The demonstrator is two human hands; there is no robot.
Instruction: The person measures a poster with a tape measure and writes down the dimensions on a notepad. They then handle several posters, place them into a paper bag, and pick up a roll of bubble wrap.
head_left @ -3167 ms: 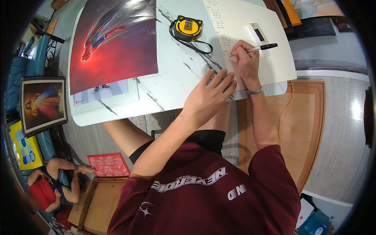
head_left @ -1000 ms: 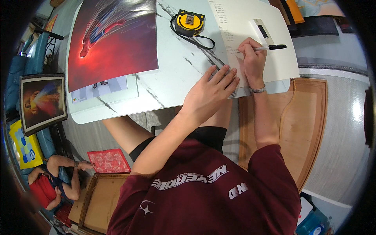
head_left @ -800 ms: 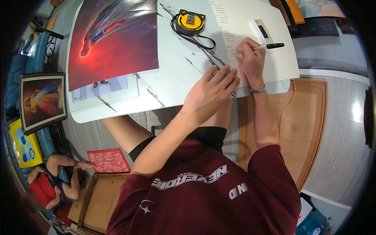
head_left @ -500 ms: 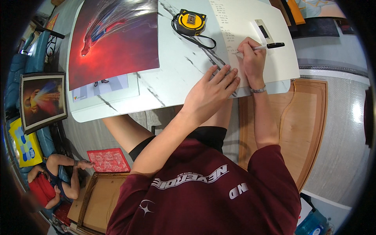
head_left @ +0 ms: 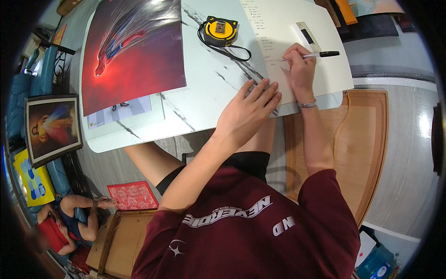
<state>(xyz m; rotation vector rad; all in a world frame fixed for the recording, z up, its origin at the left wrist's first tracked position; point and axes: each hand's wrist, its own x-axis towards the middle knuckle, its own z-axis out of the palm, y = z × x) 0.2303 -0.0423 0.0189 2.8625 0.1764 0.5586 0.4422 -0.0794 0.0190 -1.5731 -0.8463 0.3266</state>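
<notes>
Between the fingers of my right hand (head_left: 301, 74) is a pen (head_left: 320, 55) with a black end, its tip on a large cream sheet of paper (head_left: 325, 76). Small handwritten lines run down the sheet's left part. My left hand (head_left: 248, 104) lies flat, fingers stretched out, at the sheet's lower left edge and the marble-patterned table (head_left: 195, 109). Just beyond my right hand, a small white device with a dark window (head_left: 307, 36) rests on the sheet. A yellow and black tape measure (head_left: 220, 30) with a wrist strap sits on the table, left of the sheet.
A glossy red poster (head_left: 139, 74) covers the table's left side, over another print (head_left: 121, 111). Left of the table stands a framed picture (head_left: 53, 125). A person in red (head_left: 58, 235) sits at the lower left, near an empty frame (head_left: 127, 239). A wooden panel (head_left: 344, 135) lies at right.
The view has shifted slightly, so the table items appear a little further left. My right hand still holds the pen at the sheet; my left hand stays flat.
</notes>
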